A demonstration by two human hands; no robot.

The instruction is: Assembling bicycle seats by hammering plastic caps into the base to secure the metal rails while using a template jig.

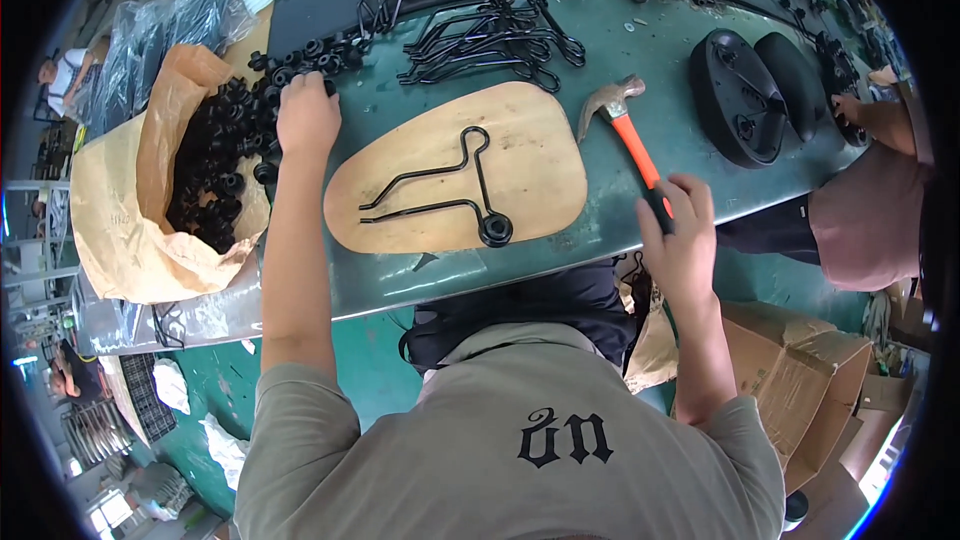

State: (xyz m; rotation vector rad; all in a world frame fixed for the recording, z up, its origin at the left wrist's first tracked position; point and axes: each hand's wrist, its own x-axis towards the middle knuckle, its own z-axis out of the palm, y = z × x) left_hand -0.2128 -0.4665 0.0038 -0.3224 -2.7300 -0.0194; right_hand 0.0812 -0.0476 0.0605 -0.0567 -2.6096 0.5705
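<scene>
My left hand (308, 115) is at the edge of a pile of small black rubber pieces (265, 100), its fingers curled over one of them; a bit of black shows at the fingertips. My right hand (685, 240) has its thumb and fingers around the black end of a hammer (635, 150) with an orange handle, whose metal head rests on the table. Between my hands lies a rounded wooden board (540, 140). On it is a bent black wire frame (425, 173) with a round black piece (495, 229) fitted at its near corner.
A brown paper bag (120, 210) spills rubber pieces at the left. Bent black wires (490, 40) are heaped beyond the board. Black oval molded parts (735, 95) sit at the right, near another person's hand (848, 108). Below stands an open cardboard box (800, 370).
</scene>
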